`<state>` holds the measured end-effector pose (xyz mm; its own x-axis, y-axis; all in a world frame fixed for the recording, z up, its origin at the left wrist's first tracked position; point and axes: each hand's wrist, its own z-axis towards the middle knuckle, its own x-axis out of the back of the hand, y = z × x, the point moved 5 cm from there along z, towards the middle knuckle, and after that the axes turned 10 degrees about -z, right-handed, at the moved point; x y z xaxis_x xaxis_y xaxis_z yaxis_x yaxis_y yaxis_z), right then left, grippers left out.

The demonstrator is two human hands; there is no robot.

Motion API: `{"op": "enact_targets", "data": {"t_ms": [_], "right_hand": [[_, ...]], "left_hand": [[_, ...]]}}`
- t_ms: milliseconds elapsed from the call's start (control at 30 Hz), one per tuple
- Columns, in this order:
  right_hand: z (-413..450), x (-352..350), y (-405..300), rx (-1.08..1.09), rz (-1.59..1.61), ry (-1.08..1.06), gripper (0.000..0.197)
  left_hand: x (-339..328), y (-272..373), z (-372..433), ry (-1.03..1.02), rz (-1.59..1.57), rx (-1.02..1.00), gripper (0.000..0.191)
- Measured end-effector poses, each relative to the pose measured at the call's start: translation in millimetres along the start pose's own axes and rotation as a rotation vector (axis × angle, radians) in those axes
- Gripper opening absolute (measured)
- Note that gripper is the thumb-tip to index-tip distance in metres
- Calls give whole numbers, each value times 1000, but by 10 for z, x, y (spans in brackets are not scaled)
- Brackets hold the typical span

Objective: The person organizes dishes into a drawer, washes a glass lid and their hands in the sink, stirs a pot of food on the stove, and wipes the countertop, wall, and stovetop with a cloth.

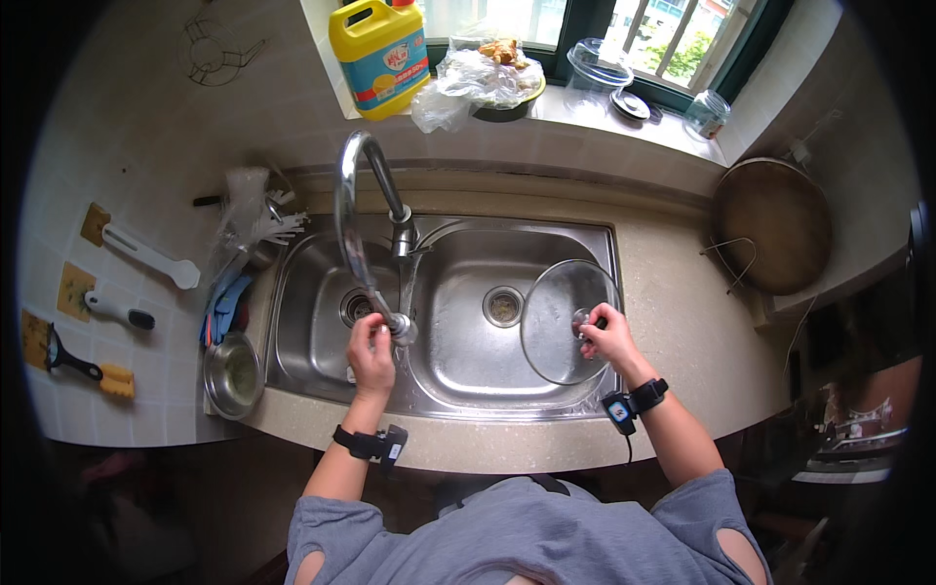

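Note:
My right hand (616, 341) grips the knob (580, 320) of a round glass pot lid (550, 338). The lid is over the right side of the larger sink basin (455, 358), reaching the steel rim. My left hand (371, 364) has its fingers on the lower end of a chrome gooseneck faucet (351, 238), beside the nozzle (403, 330). That nozzle hangs near the divider between the two basins. No stream of water from it can be made out. The smaller basin (325, 292) lies left of the divider.
A steel bowl (233, 374) and blue gloves (228, 303) are left of the sink. Brushes hang on the tiled wall. A yellow detergent jug (384, 62), a plastic bag (479, 77) and jars line the windowsill. A round board (775, 223) leans at right.

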<state>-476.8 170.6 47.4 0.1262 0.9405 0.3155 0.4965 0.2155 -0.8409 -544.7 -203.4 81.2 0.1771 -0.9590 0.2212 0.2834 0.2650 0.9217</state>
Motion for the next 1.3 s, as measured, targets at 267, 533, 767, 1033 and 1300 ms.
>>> {"op": "enact_targets", "data": {"t_ms": [267,533,767,1033,1300], "right_hand": [[43,-657,96,-23,-52,52,14],[107,-916,105,-95,-123,18,11],[205,-1077,57,-93,-91,-44,10],[341,-1194,84,-64,-43,-67,12],[343,-1165,60,122,-25,20,23]], "left_hand": [[-1052,36,360,-561,-297,-2,24],[-1045,-827,730,-328,-107,101,55],[-973,-829,734,-424,-32,157,51],[-982,-991,165,-265,-129,304,73],[-1431,-963,-576,-420,-916,1062,13]]}}
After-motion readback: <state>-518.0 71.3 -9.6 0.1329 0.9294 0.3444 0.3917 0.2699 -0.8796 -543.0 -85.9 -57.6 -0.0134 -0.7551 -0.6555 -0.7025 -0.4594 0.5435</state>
